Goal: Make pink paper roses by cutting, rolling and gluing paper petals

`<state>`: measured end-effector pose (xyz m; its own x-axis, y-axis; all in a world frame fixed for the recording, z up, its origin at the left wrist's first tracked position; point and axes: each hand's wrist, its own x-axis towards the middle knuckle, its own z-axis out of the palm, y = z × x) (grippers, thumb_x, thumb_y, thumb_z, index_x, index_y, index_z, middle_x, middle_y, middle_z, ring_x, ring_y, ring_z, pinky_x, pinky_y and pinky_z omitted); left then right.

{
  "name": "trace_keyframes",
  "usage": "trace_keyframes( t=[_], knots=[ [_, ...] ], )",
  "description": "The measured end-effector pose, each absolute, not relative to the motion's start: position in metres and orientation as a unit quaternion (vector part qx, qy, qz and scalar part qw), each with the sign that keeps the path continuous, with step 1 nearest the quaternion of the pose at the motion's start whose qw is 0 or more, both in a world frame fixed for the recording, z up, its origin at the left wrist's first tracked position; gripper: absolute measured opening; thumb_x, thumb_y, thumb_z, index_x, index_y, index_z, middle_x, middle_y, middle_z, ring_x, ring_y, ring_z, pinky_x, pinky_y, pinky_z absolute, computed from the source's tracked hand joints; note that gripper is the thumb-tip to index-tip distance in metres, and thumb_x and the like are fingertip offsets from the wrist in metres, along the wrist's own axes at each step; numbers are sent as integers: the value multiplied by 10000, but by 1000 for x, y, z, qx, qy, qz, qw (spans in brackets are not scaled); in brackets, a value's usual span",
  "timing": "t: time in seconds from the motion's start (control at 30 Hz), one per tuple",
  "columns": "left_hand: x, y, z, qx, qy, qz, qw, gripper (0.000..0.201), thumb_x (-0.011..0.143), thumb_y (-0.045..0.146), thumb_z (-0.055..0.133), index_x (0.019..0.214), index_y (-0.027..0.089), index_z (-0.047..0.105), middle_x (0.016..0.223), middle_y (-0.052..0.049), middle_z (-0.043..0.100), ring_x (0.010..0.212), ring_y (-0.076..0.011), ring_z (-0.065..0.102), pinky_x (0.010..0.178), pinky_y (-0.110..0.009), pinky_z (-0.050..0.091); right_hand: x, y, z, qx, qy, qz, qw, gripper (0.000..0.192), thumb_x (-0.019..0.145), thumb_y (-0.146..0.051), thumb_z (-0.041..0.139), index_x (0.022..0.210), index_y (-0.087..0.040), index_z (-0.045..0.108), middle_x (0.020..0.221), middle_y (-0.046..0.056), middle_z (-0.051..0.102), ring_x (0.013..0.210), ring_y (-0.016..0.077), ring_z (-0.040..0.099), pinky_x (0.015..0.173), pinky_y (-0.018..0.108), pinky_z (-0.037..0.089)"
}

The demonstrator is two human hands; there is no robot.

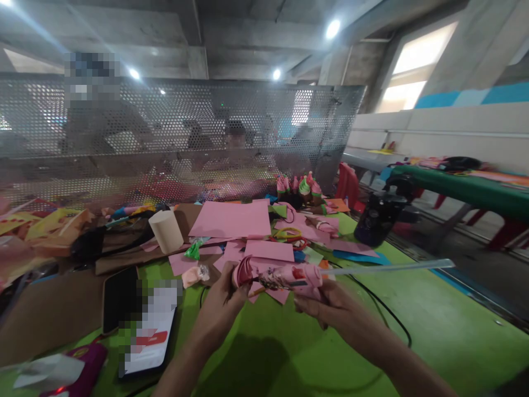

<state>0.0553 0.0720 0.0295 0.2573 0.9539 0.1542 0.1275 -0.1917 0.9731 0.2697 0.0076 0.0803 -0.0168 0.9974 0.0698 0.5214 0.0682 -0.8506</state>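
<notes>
The right hand [330, 306] is closing around a pink glue gun [295, 277], fingers wrapped about its body, and is keeping it nearly level so the nozzle is pointing toward nine o'clock, straight at a rolled pink foam piece [243, 271]. A clear glue stick [388, 268] is sticking out of the gun's back toward three o'clock, and the black cord [388, 314] is trailing off across the green table cover [433, 331] toward four o'clock.

The left hand [225, 300] is pinching the foam piece from below — thumb and fingers shut on its lower edge — and is lifting it clear of the table, seemingly so that its curled edge is meeting the nozzle; whether tip and foam are touching, I cannot tell.

Both forearms are coming in from six o'clock, wrists bent inward, hands close together above the table.

At twelve o'clock from the hands pink sheets [231, 219] are lying in a loose heap — with a cream roll [166, 230] at ten o'clock. A phone [146, 331] is lying flat at eight o'clock.
</notes>
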Motion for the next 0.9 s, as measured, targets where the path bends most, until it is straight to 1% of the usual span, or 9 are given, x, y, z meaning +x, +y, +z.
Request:
trace_keyframes(
  t=[0.1,0.23,0.37,0.5,0.6,0.7,0.9],
  knots=[
    [55,71,31,640,429,432,469,433,811,475,545,1156,214,567,931,-54,673,890,-250,581,810,-326,449,268,7,83,-601,-650,306,352,372,829,-476,591,616,-214,437,592,-37,430,553,131,442,507,248,347],
    [56,71,31,640,434,432,465,415,810,468,550,1142,219,573,909,-44,671,873,-245,581,800,-317,445,270,6,81,-609,-660,286,333,352,834,-484,580,646,-213,458,610,-39,401,562,131,417,517,249,335],
    [56,71,29,640,427,436,466,403,811,455,556,1135,214,572,907,-47,671,869,-241,581,797,-314,447,271,6,82,-603,-668,272,341,344,841,-481,572,651,-207,483,624,-35,423,587,137,419,539,248,342],
    [56,72,29,637,431,432,471,394,803,451,563,1123,220,573,910,-41,667,879,-242,580,805,-311,446,270,6,84,-595,-667,281,348,304,844,-472,571,702,-205,553,662,-16,504,626,155,466,551,250,359],
    [57,72,29,634,433,432,474,391,800,452,564,1115,221,575,916,-43,665,872,-241,579,804,-309,441,271,6,82,-599,-673,262,345,286,837,-466,587,718,-206,583,671,-11,532,630,159,479,557,250,366],
    [57,71,30,630,432,434,476,392,794,450,572,1114,223,579,928,-49,668,872,-245,578,804,-315,440,273,5,79,-608,-672,242,347,305,818,-476,609,677,-208,574,635,-15,516,601,154,461,533,246,351],
    [54,68,34,645,418,427,476,388,812,423,569,1141,217,580,926,-60,672,889,-249,578,818,-328,443,271,5,79,-605,-675,239,348,365,824,-469,615,600,-204,502,587,-27,465,556,136,413,495,240,305]
  ],
)
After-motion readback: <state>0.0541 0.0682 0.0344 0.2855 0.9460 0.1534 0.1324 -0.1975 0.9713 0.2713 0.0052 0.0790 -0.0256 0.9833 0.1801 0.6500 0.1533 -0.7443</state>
